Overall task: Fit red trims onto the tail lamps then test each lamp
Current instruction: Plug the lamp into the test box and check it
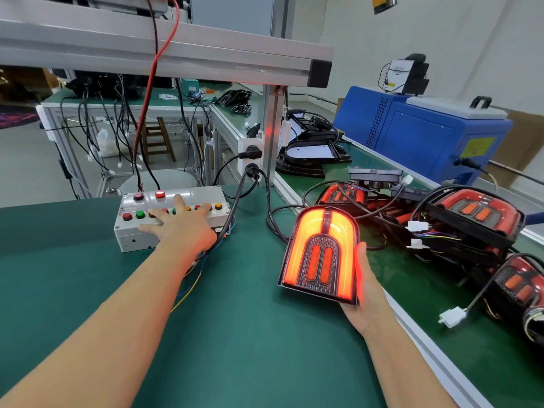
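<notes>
Right of centre, my right hand (363,293) cradles the lit tail lamp (319,256) upright so I can judge its glow, while my left hand (179,223) spreads flat across the button box (170,219), pressing switches.

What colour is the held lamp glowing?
Orange-red, on the tail lamp; head view shows it.

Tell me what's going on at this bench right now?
A person is testing a tail lamp. The right hand holds it upright, and its outer band glows orange-red. The left hand lies spread over the buttons of the white switch box. More lamps with loose connectors lie unlit to the right.
</notes>
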